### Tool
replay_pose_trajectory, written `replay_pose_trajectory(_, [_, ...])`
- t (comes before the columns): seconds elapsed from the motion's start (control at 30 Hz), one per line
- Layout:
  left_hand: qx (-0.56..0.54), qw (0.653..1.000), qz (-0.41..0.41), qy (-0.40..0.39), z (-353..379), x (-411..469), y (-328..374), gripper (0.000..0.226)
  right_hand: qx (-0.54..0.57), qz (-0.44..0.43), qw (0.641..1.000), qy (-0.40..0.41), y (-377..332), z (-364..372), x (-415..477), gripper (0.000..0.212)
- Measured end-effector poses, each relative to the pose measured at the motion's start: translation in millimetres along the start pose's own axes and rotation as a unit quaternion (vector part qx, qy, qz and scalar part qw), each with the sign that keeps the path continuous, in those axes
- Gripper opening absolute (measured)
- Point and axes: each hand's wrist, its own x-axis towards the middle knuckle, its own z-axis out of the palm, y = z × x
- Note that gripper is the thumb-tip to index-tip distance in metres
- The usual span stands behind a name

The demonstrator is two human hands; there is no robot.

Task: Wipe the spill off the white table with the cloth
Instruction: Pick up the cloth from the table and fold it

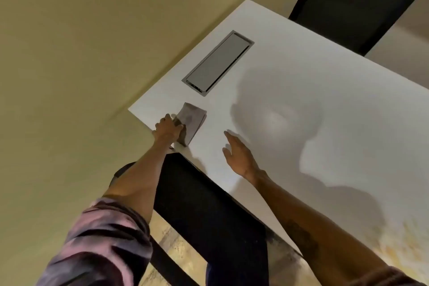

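The grey cloth [191,121] lies near the far left corner of the white bench [301,104], just beside its left edge. The left hand [167,128] grips its near end. The right hand [239,154] hovers flat, fingers spread, holding nothing. Bare bench stretches rightward. No spill is discernible; blur softens everything.

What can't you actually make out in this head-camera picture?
- Spill: no clear wet patch on the white table; blur and a shadow mask it.
- Cloth: near edge hidden under the left hand.
- Right hand: contact with the table unclear.
- Grey cable hatch: contents hidden, lid shut.
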Motion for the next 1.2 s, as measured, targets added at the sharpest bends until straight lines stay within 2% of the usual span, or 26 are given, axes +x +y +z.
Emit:
replay_pose_trajectory(0.2, [-0.003, 0.999, -0.039, -0.031, 6.8, 7.4, -3.2, 0.066, -0.016, 0.03, 0.999, -0.033, 14.1, 0.4, 3.6, 0.055])
replay_pose_trajectory(0.43, [-0.07, 0.993, -0.081, -0.04, 11.9, 20.1, -2.2, 0.07, -0.008, 0.031, 0.998, -0.047, 18.7, -6.4, 12.0, 0.054])
replay_pose_trajectory(0.63, [-0.069, 0.994, -0.067, -0.053, 9.3, 27.9, -1.2, 0.06, -0.008, 0.03, 0.998, -0.056, 18.6, -8.7, 21.9, 0.052])
replay_pose_trajectory(0.83, [-0.146, 0.986, -0.067, -0.051, 3.7, 28.8, -3.1, 0.043, 0.0, 0.037, 0.998, -0.053, 16.8, -5.2, 30.1, 0.052])
replay_pose_trajectory(1.2, [-0.149, 0.983, -0.083, -0.062, 4.5, 25.0, -3.9, 0.053, 0.007, 0.048, 0.997, -0.056, 22.7, -7.8, 25.0, 0.052])
